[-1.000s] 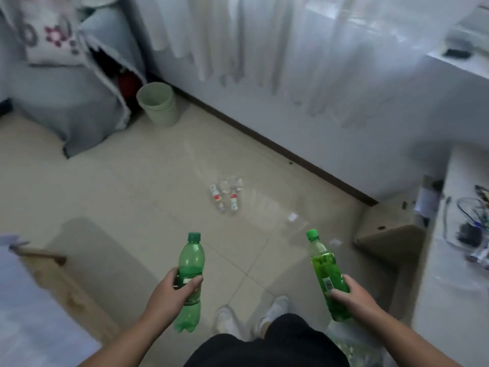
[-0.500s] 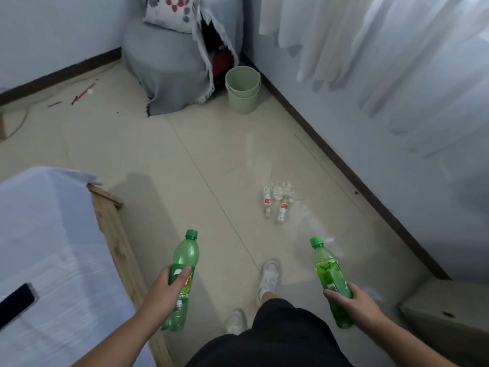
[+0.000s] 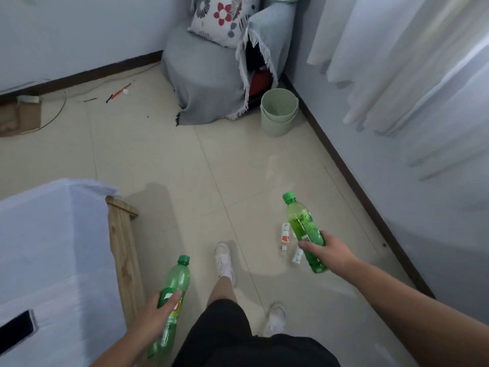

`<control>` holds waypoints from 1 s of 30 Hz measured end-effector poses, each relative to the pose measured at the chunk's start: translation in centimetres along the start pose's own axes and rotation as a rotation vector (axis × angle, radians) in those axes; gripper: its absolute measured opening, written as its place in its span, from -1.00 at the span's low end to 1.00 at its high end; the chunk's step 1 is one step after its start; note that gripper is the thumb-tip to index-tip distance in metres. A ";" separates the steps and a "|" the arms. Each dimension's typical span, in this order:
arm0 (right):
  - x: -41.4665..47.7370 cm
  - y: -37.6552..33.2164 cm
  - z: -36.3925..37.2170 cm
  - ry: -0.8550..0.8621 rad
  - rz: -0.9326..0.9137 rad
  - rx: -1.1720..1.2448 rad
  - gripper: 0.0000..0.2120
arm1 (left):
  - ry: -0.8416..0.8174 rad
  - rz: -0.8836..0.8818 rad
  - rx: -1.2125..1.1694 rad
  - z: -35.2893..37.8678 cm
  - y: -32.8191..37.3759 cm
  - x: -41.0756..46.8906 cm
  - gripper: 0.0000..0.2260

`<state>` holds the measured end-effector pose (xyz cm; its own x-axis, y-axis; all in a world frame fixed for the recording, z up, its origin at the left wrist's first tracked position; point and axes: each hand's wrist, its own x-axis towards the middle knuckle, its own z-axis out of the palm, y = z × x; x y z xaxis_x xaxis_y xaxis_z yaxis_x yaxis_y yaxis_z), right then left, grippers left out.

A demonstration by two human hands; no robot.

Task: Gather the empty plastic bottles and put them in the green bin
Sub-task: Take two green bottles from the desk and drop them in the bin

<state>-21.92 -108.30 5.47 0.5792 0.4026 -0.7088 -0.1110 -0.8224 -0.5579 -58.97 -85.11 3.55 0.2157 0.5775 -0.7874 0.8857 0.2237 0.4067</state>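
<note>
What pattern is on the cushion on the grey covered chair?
The white fabric cushion has red and grey flowers; head view shows it.

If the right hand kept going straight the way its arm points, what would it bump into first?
Probably nothing soon: the right hand, gripping a green bottle, points forward-left over bare floor tiles, passing above the small bottles lying there. Depth is hard to judge.

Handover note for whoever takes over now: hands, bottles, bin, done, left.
Left hand grips a translucent green plastic bottle, red-and-white label.
Right hand grips a brighter green plastic bottle, tilted.
Pale green round bin stands ahead beside the grey-covered chair, no bottle visible inside.
Small clear plastic bottles lie on the floor, seen beside the right hand.
Done: two bottles in hand. Left: bin both, then collect the clear ones.
</note>
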 end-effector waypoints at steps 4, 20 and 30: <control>5.4 -6.1 -0.4 0.056 -0.006 0.028 -0.63 | 0.003 0.026 0.025 -3.5 6.1 6.7 -0.67; 16.2 -10.0 -5.7 0.122 0.310 0.010 -0.56 | -0.047 0.297 0.110 -11.6 39.3 25.8 -0.72; 32.4 -21.9 -18.3 -0.025 0.165 -0.151 -0.35 | -0.022 0.151 0.157 -11.6 49.4 30.9 -0.57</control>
<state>14.10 -84.61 2.63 0.5426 0.2661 -0.7967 -0.0793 -0.9280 -0.3640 -13.32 -47.10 4.73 0.3583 0.5772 -0.7338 0.8955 0.0097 0.4449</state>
